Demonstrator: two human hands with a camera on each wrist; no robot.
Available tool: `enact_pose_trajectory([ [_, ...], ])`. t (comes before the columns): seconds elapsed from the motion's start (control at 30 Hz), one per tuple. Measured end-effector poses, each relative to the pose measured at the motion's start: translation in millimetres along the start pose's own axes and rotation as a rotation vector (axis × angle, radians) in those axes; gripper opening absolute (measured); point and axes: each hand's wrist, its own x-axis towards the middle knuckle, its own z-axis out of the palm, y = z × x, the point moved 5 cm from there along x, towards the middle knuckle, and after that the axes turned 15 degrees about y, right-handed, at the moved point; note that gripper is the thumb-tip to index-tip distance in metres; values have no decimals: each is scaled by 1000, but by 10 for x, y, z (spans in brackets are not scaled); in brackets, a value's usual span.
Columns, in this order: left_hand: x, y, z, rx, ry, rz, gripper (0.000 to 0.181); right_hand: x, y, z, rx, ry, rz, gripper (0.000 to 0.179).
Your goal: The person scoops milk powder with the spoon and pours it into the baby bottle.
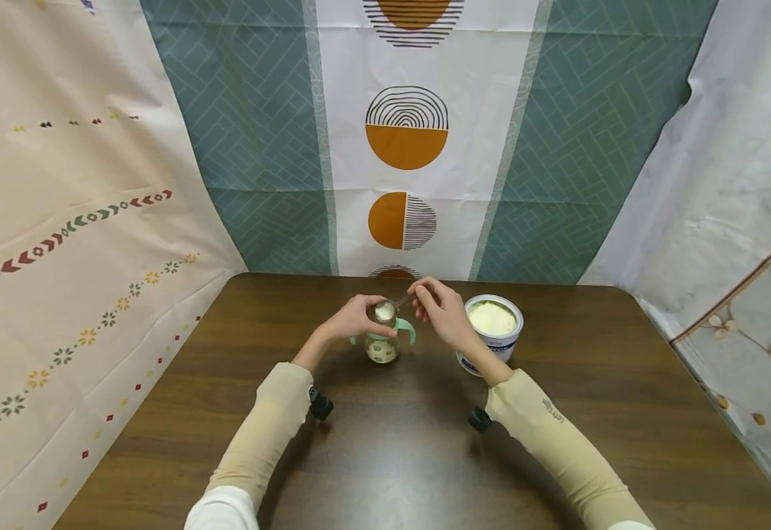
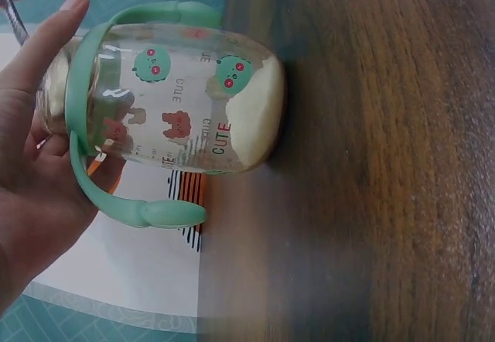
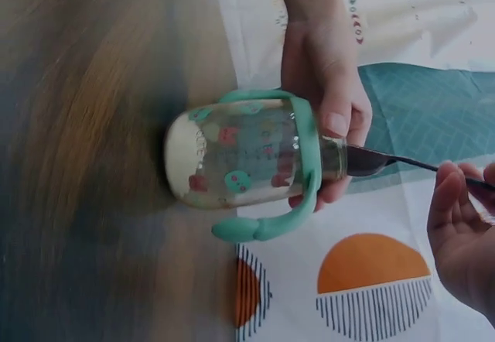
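Observation:
A clear baby bottle [image 2: 186, 102] with green handles and printed cartoon faces stands upright on the table, pale powder [image 2: 257, 117] heaped at its bottom. My left hand [image 1: 352, 319] grips it round the neck, above the handle ring. My right hand [image 1: 439, 309] pinches the handle of a metal spoon [image 3: 367, 160], whose bowl is at the bottle's open mouth. White powder shows at the mouth in the head view. Right of the bottle, behind my right forearm, is an open can [image 1: 508, 344] filled with pale yellow powder [image 1: 491, 318].
The dark wooden table [image 1: 385, 442] ends just behind the bottle and can. A patterned cloth [image 1: 405, 147] hangs behind it, and other cloths hang at the left and right sides. Both sleeves carry a small black device on the wrist.

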Motion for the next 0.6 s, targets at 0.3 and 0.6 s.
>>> enact_pose_trajectory([
  [0.3,15,23,-17,45,12,5,53,-117,-92,28,-155,-114,-375,15],
  [0.6,-1,-22,1,33,12,-4,45,-219,-215,32,-132,-138,-632,17],
])
